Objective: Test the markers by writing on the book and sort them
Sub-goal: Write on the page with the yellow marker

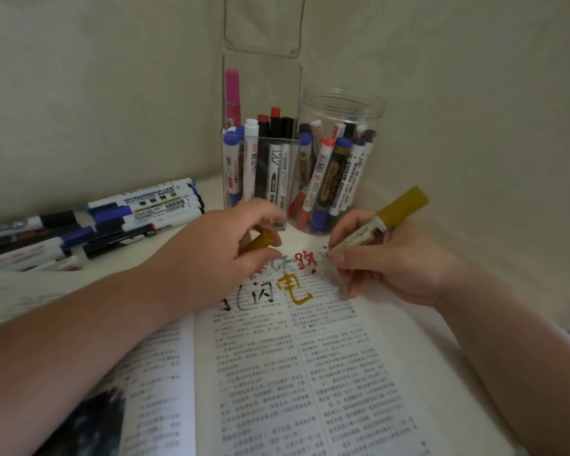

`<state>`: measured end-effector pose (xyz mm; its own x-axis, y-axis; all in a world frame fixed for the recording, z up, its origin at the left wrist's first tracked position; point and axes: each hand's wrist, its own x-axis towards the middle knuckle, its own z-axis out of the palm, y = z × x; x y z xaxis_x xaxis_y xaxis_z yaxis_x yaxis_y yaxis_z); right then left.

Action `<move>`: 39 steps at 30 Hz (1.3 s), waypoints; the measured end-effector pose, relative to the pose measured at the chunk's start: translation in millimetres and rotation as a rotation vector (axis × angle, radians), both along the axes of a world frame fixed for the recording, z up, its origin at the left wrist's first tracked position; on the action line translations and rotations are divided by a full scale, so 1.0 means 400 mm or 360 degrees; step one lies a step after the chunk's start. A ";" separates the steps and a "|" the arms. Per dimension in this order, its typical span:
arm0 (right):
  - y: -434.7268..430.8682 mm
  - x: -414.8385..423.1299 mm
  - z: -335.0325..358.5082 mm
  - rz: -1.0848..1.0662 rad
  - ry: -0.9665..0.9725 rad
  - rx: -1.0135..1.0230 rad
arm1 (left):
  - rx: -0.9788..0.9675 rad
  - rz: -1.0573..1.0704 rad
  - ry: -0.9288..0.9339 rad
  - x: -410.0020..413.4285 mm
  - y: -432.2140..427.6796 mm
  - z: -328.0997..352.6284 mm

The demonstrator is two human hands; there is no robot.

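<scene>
Right now the right hand grips the light, rigid gold marker mid-barrel. The left hand pinches its cap.

Pretty plain spot, honestly. Two cream-coloured walls, the left wall and the right wall, meet in a corner straight ahead, and both look matte and a bit uneven. A clear plastic pocket hangs up high, right in that corner. Below is a white tabletop running into the corner. The light is soft and dimmish, brightest on the tabletop near the corner.
</scene>
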<state>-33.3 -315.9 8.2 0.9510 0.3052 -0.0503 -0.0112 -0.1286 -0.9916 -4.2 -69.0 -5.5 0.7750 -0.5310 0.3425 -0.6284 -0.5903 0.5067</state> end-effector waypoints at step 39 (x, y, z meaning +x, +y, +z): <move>0.002 -0.011 -0.032 -0.0221 -0.0275 -0.0373 | -0.0001 -0.0022 -0.0060 0.008 -0.002 -0.016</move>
<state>-37.7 -315.1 -4.8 0.9833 0.1713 0.0621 0.1215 -0.3628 -0.9239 -1.0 -69.7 -11.9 0.7542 -0.5415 0.3715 -0.6551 -0.5812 0.4829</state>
